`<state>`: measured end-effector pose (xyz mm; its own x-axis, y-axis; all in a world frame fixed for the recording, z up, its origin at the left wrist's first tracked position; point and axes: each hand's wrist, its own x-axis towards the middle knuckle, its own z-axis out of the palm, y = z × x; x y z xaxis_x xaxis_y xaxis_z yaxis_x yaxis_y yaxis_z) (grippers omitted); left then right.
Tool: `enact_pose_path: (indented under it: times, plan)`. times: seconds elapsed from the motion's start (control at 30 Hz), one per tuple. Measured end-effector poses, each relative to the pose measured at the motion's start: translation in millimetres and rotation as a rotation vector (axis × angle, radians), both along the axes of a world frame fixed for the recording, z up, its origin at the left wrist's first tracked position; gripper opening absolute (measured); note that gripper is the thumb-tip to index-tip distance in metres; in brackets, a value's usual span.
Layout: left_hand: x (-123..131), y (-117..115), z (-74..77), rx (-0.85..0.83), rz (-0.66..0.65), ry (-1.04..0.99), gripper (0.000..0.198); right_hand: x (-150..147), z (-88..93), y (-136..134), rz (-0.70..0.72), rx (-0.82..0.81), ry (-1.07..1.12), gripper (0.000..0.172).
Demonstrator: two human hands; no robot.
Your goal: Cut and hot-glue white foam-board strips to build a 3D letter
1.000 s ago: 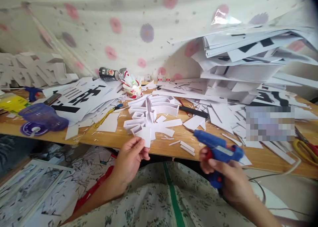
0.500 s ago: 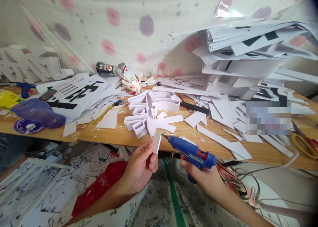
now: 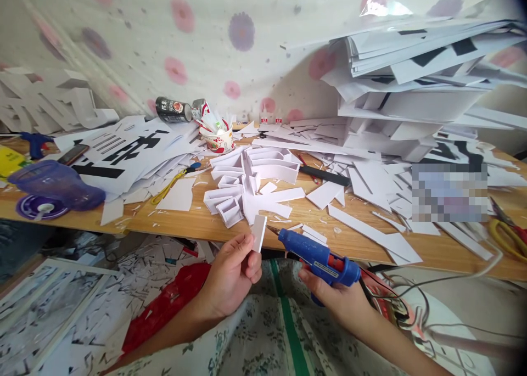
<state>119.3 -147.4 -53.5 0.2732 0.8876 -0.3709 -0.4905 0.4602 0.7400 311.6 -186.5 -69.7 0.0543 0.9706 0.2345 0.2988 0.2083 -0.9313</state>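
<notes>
Between thumb and fingers, my left hand [image 3: 235, 271] pinches a small white foam-board strip [image 3: 258, 232], held upright just off the table's front edge. My right hand [image 3: 335, 293] is wrapped round a blue hot glue gun [image 3: 315, 255], its metal nozzle pointing left at the strip with a small gap between them. Beyond both hands lies a white foam-board letter shape [image 3: 251, 186] on the table, with thin upright walls fixed along part of its outline. Its lower right arms are flat, without walls.
Foam-board scraps [image 3: 370, 233] cover much of the wooden table [image 3: 144, 217]. A tall stack of white letters and sheets [image 3: 395, 101] stands at the right. Behind the letter are a paper tub [image 3: 217, 141] and a dark can [image 3: 173, 110]. Yellow-handled scissors [image 3: 506, 239] lie far right; cables hang below.
The glue gun's nozzle has drawn slightly away from the strip's edge, to the right and down. My left hand keeps its pinch on the strip. The view has shifted a little.
</notes>
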Motion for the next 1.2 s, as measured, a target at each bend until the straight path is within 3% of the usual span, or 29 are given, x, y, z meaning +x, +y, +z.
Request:
enact_pose_path:
  times: [0.23, 0.8, 1.0, 1.1, 1.2]
  plan:
    - [2, 1, -2.7, 0.0, 0.003, 0.027, 0.049, 0, 3.7, 2, 0.011, 0.089, 0.028, 0.007]
    - [1, 5, 1.5, 0.007, 0.04, 0.024, 0.052, 2, 7.0, -2, 0.204, 0.069, -0.135, 0.018]
    - [-3, 6, 1.6, 0.018, 0.078, 0.04, 0.05, 5, 4.5, -6, 0.232, -0.001, -0.057, 0.019]
    - [-18, 12, 1.0, 0.121, 0.116, 0.167, 0.042, 10, -2.7, -5, 0.201, -0.081, 0.077, 0.013]
    - [-41, 21, 2.9, 0.317, 0.137, 0.507, 0.032, 15, -9.8, -1, 0.074, -0.147, 0.168, 0.021]
